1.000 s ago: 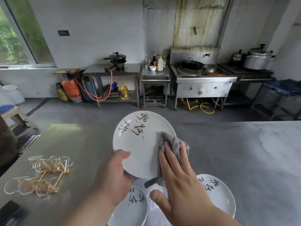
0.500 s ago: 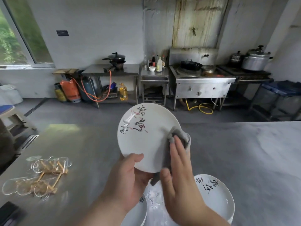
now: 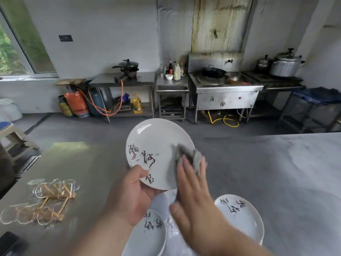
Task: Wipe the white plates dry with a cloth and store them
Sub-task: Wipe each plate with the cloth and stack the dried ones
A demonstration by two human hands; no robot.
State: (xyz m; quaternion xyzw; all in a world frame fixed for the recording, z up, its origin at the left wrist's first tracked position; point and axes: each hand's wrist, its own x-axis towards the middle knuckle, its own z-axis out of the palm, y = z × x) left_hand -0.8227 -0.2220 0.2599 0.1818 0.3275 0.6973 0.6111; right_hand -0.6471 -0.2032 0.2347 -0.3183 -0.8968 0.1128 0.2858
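Fingers [image 3: 186, 174] of the right hand [image 3: 195, 206] lie straight and close together, pressing a grey cloth [image 3: 192, 156] flat against the face of the white plate [image 3: 158, 145] at its right rim, with the thumb stuck out apart toward the person. That hand is blurred, so how much of the cloth sits under the palm I cannot tell. A fold of the cloth bunches up past the fingertips and hangs over the plate's edge.

The left hand [image 3: 132, 196] grips the white plate at its lower left rim: the thumb lies across the front, just beside the black brush lettering, while the other fingers curl behind and are probably hidden by the plate itself. The plate is held in the air, tilted up with its face toward the camera, above the steel table [image 3: 276, 172].

Directly under the white plate, near the person, a left stack of plates [image 3: 151, 235] shows the same lettering, and a right stack of plates [image 3: 241, 218] sits just right of the right wrist. Between them lies more white ware, wet and glossy. Well left of the white plate, clear glasses on a wooden rack [image 3: 49, 198] lie on the table. Beyond the plate, across the floor, stands a steel wok burner [image 3: 225, 89] with a black wok [image 3: 213, 70]
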